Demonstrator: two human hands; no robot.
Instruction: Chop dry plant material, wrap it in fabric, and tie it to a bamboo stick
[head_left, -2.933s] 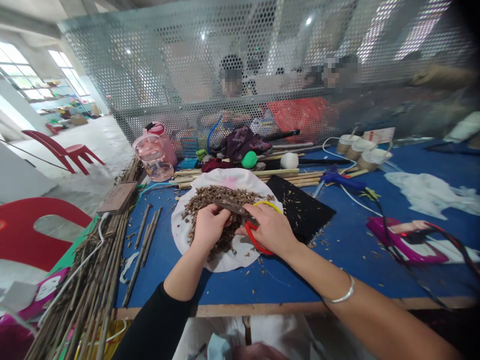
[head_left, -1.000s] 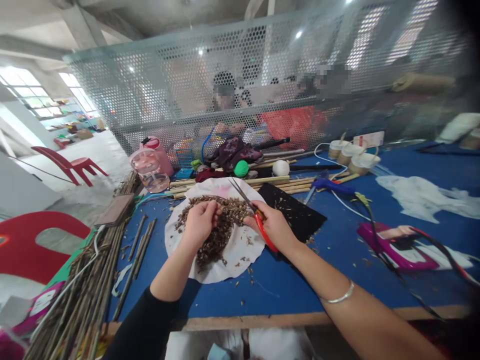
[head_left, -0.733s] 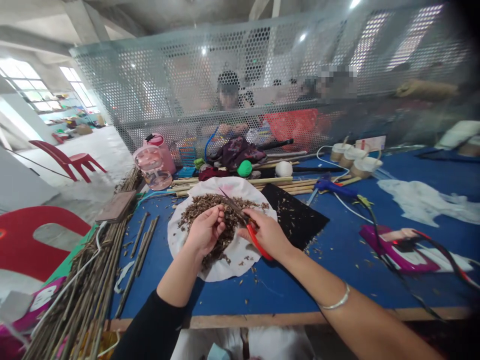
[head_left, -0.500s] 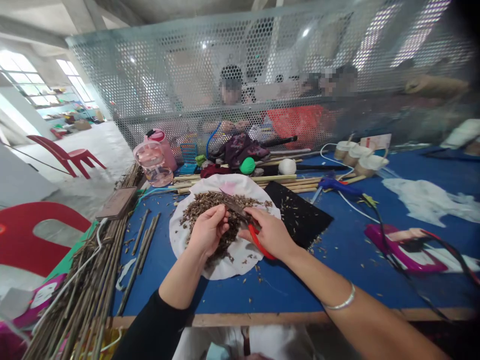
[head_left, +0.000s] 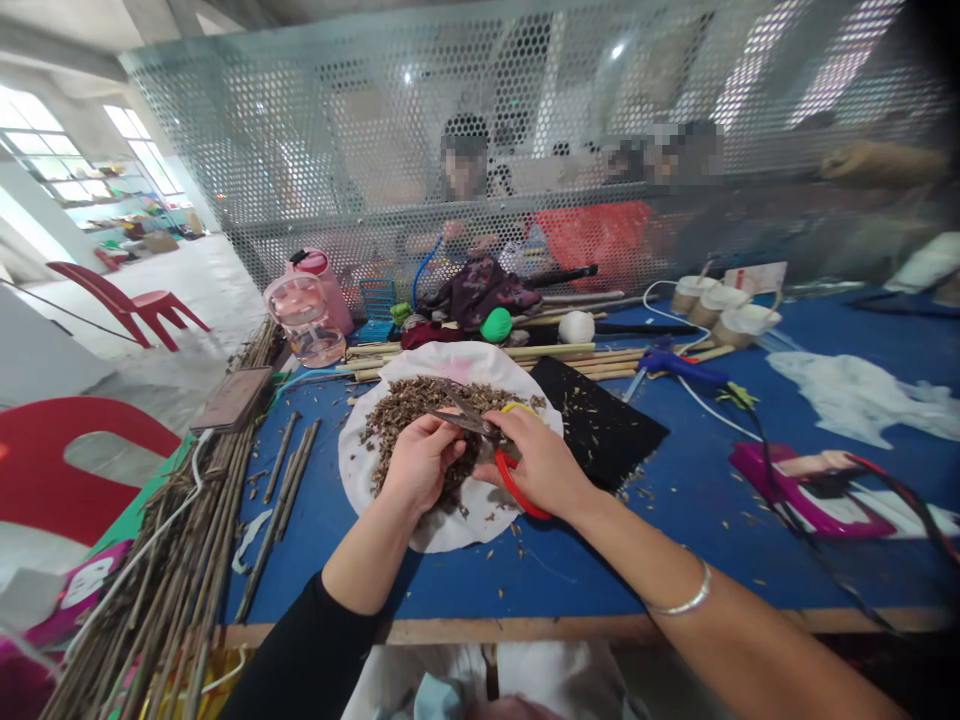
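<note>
My right hand (head_left: 536,462) is closed round the red and yellow handles of a pair of scissors (head_left: 517,487). The blades are spread apart and point left, right at the fingertips of my left hand (head_left: 424,462). That hand is closed in a pinch; whatever sits between its thumb and finger is too small to make out. Both hands are over a round white cloth (head_left: 360,440) bearing a heap of small brown dried plant bits (head_left: 405,400). A black sheet (head_left: 600,420) with scattered bits lies to the right of the cloth.
Long brown stalks (head_left: 187,520) are stacked along the left edge. Behind the cloth lie pale sticks (head_left: 480,355), a green ball (head_left: 496,325) and a white ball (head_left: 577,327). A blue glue gun (head_left: 686,368) with cords is to the right. A perforated metal screen (head_left: 337,150) stands behind.
The scissor blades have opened wider, and the yellow handle now shows above my right hand. My left hand stays pinched by the blades. The view has shifted slightly.
</note>
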